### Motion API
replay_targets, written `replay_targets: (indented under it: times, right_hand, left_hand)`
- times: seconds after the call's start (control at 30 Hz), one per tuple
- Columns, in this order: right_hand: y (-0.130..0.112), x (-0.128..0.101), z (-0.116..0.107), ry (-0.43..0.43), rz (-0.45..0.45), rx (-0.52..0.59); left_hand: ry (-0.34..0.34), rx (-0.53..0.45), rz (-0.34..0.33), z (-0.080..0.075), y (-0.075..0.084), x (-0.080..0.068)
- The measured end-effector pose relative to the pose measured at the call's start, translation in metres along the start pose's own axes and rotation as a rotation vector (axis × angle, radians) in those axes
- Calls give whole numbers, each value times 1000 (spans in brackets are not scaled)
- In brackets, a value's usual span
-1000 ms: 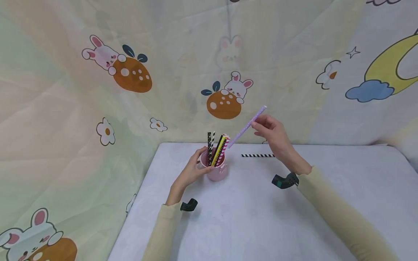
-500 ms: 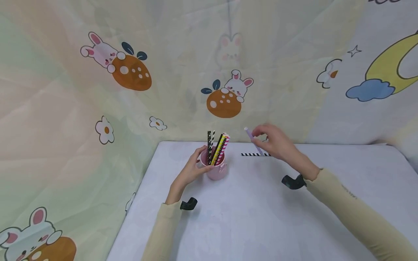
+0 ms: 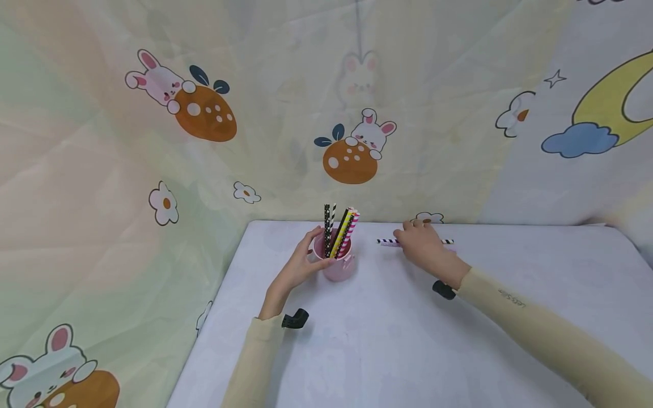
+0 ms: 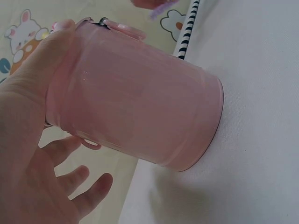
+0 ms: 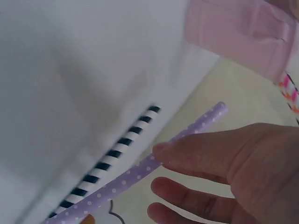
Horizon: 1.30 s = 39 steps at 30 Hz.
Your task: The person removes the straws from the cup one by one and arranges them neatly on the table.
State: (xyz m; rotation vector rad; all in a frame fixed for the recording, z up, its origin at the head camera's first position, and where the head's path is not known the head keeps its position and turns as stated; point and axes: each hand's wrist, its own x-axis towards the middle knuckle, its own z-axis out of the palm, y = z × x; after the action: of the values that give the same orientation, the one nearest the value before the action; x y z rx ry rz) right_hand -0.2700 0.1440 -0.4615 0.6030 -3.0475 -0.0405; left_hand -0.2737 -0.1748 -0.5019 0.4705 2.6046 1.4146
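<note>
My left hand (image 3: 297, 268) grips a pink cup (image 3: 340, 271) near its rim, thumb on one side and fingers round the other. Several patterned paper straws (image 3: 340, 235) stand in it: dotted black, yellow, and pink striped. In the left wrist view the cup (image 4: 140, 100) fills the middle, its base by the white tabletop. My right hand (image 3: 425, 247) is low at the back of the table, pinching a purple straw with white dots (image 5: 126, 179). Close along that straw lies a black-and-white striped straw (image 5: 110, 161). The right index finger is mostly hidden.
A white cloth-covered table (image 3: 367, 340) extends toward me. Behind it hangs a curtain (image 3: 285, 113) printed with rabbits, flowers and a moon, close to the table's back edge. Each wrist carries a small black camera mount (image 3: 295, 319).
My right hand has carried the purple straw away from the cup, turned it, and lowered it beside the striped straw. The left hand has stayed on the cup.
</note>
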Motion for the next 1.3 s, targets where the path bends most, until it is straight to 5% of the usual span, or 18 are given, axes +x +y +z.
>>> replay_targets:
  times: [0.37,1.3]
  right_hand:
    - [-12,4,34,51,4,-92]
    - [-14,14,49,-31,48,-123]
  left_hand:
    - [-4,9,-9,2,1,0]
    - [6,-4,-9,1,1,0]
